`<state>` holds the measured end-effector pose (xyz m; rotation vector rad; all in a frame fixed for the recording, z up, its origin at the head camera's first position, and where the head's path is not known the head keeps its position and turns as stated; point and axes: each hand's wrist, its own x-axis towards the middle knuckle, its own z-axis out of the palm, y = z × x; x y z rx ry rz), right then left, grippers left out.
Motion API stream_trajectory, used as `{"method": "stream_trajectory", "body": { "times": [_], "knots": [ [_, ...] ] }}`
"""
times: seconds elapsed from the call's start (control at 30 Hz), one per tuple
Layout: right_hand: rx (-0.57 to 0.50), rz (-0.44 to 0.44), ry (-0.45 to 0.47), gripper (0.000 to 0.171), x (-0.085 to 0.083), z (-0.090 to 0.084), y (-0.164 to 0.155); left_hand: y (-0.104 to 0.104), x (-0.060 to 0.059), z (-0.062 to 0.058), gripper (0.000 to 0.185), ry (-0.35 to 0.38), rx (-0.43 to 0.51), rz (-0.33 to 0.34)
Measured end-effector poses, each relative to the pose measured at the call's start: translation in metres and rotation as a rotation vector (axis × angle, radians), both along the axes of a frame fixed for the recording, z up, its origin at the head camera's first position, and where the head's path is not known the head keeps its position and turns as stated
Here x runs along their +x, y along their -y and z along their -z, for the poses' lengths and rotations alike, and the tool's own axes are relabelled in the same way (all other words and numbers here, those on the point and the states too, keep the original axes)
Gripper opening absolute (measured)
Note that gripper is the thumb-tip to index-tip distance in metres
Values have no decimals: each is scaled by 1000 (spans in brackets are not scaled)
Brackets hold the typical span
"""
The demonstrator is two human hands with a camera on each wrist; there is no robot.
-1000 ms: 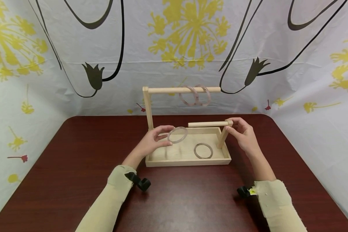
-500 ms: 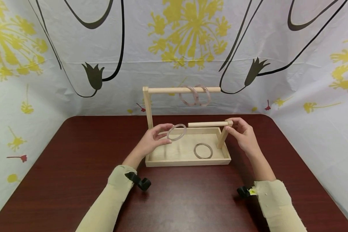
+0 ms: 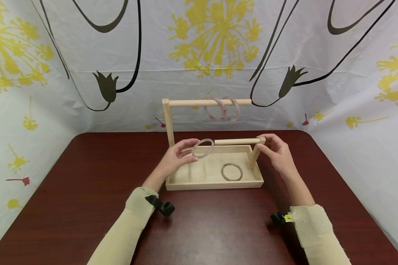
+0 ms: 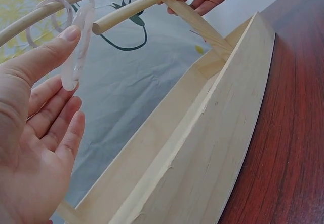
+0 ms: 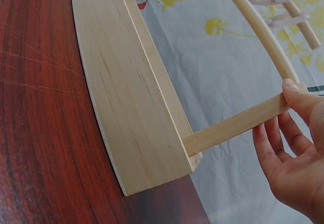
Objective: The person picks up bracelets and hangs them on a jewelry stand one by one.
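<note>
My left hand point(image 3: 174, 160) pinches a translucent pale bangle point(image 4: 69, 77) between thumb and fingers. In the head view the bangle's right edge is right by the free end of the lower wooden bar point(image 3: 237, 141); whether they touch I cannot tell. My right hand point(image 3: 280, 154) grips the top of the short post point(image 5: 233, 125) that carries this bar, thumb on the near side and fingers behind. Post and bar belong to a wooden bangle stand with a shallow tray base point(image 3: 215, 186). Inside the tray lies a greyish bangle point(image 3: 242, 173).
Behind, a taller post point(image 3: 168, 123) on the left carries an upper bar point(image 3: 189, 103) with two pinkish bangles hanging near its free right end. The stand sits on a dark red-brown table point(image 3: 199, 228). A patterned white curtain point(image 3: 146, 81) closes off the back and sides.
My left hand has lifted the bangle slightly, bringing it up to the level of the lower bar's free end. My right hand keeps its grip on the post.
</note>
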<state>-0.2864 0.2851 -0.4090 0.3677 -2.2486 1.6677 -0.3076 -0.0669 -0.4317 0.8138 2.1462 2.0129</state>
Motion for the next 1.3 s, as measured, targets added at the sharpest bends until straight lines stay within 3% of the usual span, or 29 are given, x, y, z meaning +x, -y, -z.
{"method": "stream_trajectory", "body": {
  "times": [0.73,1.3],
  "knots": [
    [-31,-22,19,29,-2,0,-1,-12,-5,-10,57,-19,22,1],
    [-25,-20,19,25,-1,-1,0,-24,-8,-10,54,-4,28,7]
  ]
}}
